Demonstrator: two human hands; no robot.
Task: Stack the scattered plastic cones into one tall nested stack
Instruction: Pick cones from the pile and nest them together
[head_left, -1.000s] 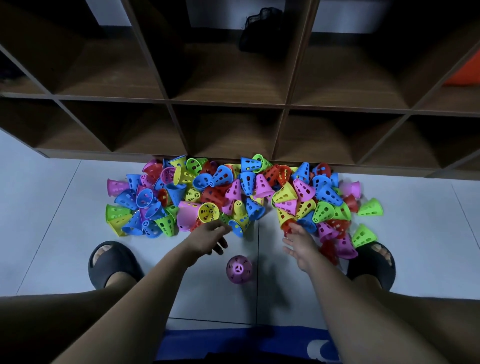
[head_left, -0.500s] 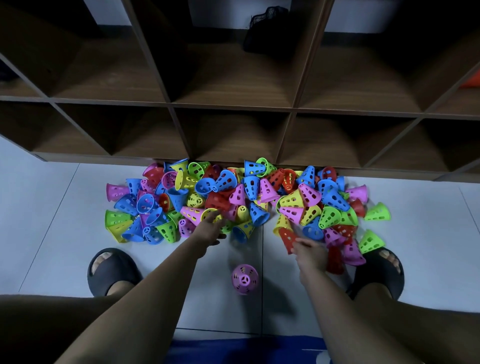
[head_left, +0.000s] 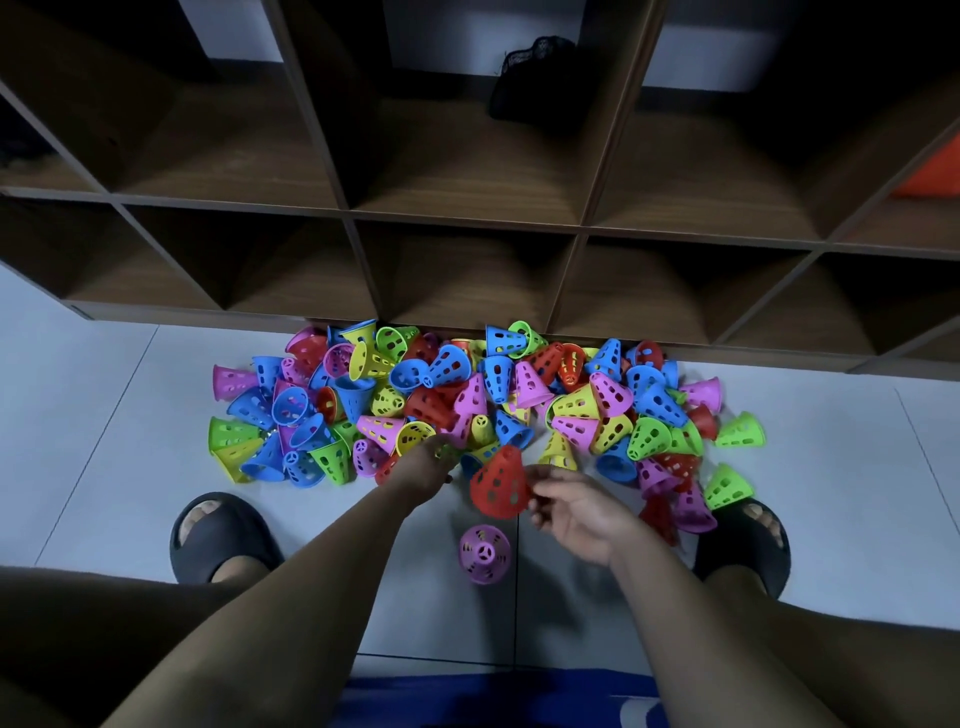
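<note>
Several perforated plastic cones (head_left: 571, 410) in red, blue, green, yellow and purple lie scattered in a pile on the floor against the shelf's base. One purple cone (head_left: 484, 553) stands alone, tip up, on the tiles between my feet. My right hand (head_left: 576, 512) pinches a red cone (head_left: 498, 486) by its wide rim, lifted off the floor above and just beyond the purple one. My left hand (head_left: 423, 467) reaches into the pile's front edge beside a yellow cone (head_left: 415, 435). Its fingertips are blurred over something green, and its grip is hidden.
A dark wooden cubby shelf (head_left: 467, 218) rises right behind the pile, with a black bag (head_left: 524, 78) in one upper cubby. My feet in black slippers, left (head_left: 218, 535) and right (head_left: 748, 540), flank the work spot on pale floor tiles (head_left: 93, 441).
My right hand picked a red cone out of the pile's front right and carried it left, towards the standing purple cone. My left hand stayed at the pile's front edge.
</note>
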